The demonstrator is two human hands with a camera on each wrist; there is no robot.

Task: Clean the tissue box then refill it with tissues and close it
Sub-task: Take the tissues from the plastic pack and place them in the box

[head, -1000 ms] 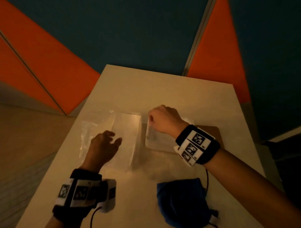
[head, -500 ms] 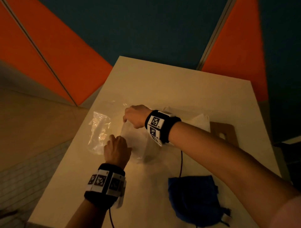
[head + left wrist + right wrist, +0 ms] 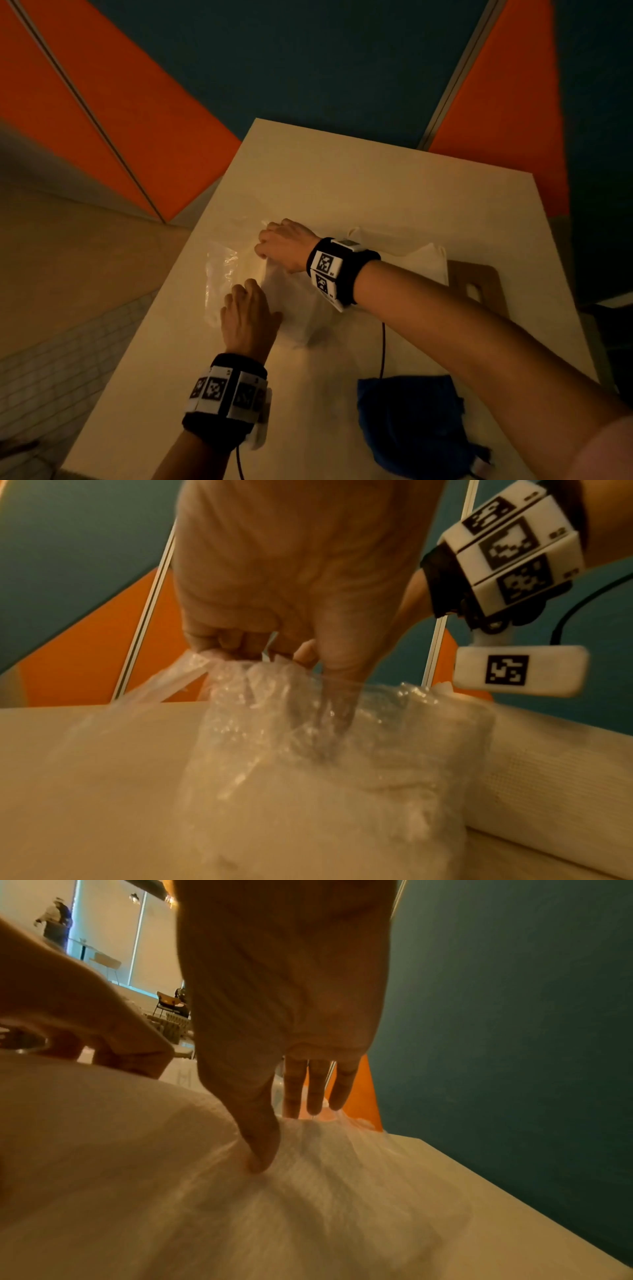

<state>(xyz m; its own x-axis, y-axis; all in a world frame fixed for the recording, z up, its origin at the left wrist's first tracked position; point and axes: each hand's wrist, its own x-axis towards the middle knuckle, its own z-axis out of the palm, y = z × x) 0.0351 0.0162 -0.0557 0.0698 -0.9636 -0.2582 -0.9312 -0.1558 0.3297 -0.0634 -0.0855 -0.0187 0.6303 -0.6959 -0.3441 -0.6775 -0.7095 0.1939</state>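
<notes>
The pale table [image 3: 342, 192] carries a tissue pack [image 3: 294, 308] in clear plastic wrap [image 3: 219, 274], left of centre. The right hand [image 3: 284, 245] reaches across, thumb and fingers pinching the tissues' far end. The left hand [image 3: 246, 315] grips the wrap; the blur hides how tightly. A blue cloth [image 3: 411, 421] lies nearer.

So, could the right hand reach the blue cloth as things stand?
Probably yes: the blue cloth lies uncovered on the table near the right forearm, though the right hand grips the tissues now.
</notes>
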